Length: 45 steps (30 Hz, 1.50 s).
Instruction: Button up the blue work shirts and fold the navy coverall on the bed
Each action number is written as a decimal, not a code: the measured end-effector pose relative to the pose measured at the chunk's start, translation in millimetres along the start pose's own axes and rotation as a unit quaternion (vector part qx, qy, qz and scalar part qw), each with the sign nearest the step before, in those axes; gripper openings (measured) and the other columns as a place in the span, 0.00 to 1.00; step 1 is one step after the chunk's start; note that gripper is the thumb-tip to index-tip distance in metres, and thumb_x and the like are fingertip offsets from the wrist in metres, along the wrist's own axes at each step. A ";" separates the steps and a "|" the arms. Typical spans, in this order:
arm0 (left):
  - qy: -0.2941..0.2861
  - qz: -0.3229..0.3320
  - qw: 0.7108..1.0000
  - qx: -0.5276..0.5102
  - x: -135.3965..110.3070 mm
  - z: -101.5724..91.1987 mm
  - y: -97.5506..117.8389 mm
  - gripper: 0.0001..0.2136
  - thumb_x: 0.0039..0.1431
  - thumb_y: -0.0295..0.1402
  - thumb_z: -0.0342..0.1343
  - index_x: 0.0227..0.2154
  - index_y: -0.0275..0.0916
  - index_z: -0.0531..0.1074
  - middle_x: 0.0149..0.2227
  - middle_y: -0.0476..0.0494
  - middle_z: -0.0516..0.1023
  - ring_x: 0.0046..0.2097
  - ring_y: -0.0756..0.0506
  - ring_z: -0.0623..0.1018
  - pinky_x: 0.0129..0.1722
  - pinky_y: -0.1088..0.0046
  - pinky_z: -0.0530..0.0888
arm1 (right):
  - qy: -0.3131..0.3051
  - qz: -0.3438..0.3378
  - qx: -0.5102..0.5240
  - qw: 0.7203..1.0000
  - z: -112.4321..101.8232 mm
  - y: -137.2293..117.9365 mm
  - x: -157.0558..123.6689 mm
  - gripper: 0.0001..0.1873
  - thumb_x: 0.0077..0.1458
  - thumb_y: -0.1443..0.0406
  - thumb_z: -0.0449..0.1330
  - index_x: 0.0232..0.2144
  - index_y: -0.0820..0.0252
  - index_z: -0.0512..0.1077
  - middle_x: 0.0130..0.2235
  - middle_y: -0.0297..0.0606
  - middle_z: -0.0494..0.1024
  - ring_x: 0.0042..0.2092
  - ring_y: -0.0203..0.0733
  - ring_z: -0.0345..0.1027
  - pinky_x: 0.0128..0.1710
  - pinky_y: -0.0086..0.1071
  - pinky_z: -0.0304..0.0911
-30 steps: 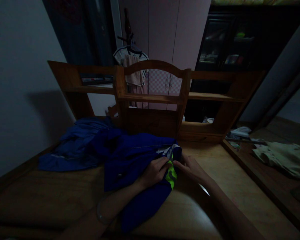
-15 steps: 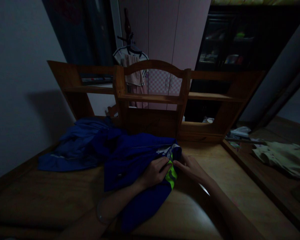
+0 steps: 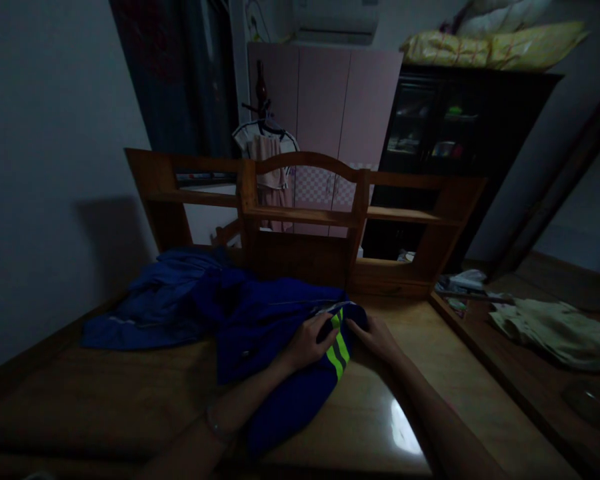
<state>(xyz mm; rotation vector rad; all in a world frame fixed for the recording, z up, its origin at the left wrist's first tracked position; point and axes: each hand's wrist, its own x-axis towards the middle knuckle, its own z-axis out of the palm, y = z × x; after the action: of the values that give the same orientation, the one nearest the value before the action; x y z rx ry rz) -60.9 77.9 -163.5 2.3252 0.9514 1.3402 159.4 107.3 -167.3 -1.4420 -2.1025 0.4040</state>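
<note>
Left hand [image 3: 305,341], right hand [image 3: 380,337] pinching neon-striped cuff [image 3: 337,350] of blue fabric jacket [image 3: 260,327] | mid wooden table [image 3: 430,347] | probably mid-fold, next needs smoothing

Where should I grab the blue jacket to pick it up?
Grip the blue jacket at its yellow-striped end, coming from the near side. That end lies bunched closest, and the left hand and right hand hold it on either side; the rest sprawls away toward the wooden shelf.
</note>
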 end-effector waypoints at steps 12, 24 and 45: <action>-0.163 -0.084 0.980 0.073 -27.3 -46.5 55.2 0.21 0.53 0.40 0.58 0.50 0.40 0.66 0.35 0.44 0.78 0.35 0.43 0.78 0.33 0.73 0.70 | 0.015 -0.026 -0.100 0.995 -12.7 -23.4 -22.0 0.32 0.62 0.47 0.38 0.27 0.62 0.71 0.28 0.42 0.76 0.31 0.44 0.69 0.31 0.33 0.59; -0.323 -0.104 0.917 0.212 -106.6 -111.1 127.3 0.28 0.57 0.40 0.53 0.59 0.43 0.56 0.36 0.38 0.79 0.32 0.40 0.79 0.27 0.73 0.70 | -0.040 -0.308 -0.186 0.932 -84.4 -233.7 34.5 0.08 0.57 0.64 0.52 0.36 0.56 0.71 0.31 0.35 0.74 0.30 0.37 0.66 0.30 0.29 0.54; -0.131 -0.245 0.792 0.543 -29.2 -320.4 31.6 0.14 0.55 0.24 0.48 0.44 0.34 0.69 0.40 0.32 0.76 0.42 0.36 0.77 0.40 0.62 0.71 | 0.002 -0.153 -0.373 0.915 -152.3 -236.4 127.9 0.19 0.56 0.64 0.51 0.48 0.62 0.70 0.45 0.46 0.75 0.46 0.49 0.68 0.42 0.34 0.59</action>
<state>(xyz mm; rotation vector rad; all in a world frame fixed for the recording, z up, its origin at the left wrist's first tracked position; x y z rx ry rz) -330.6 12.2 2.3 2.4651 2.4426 0.1681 36.3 126.7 115.3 -1.4217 -2.5582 -0.5927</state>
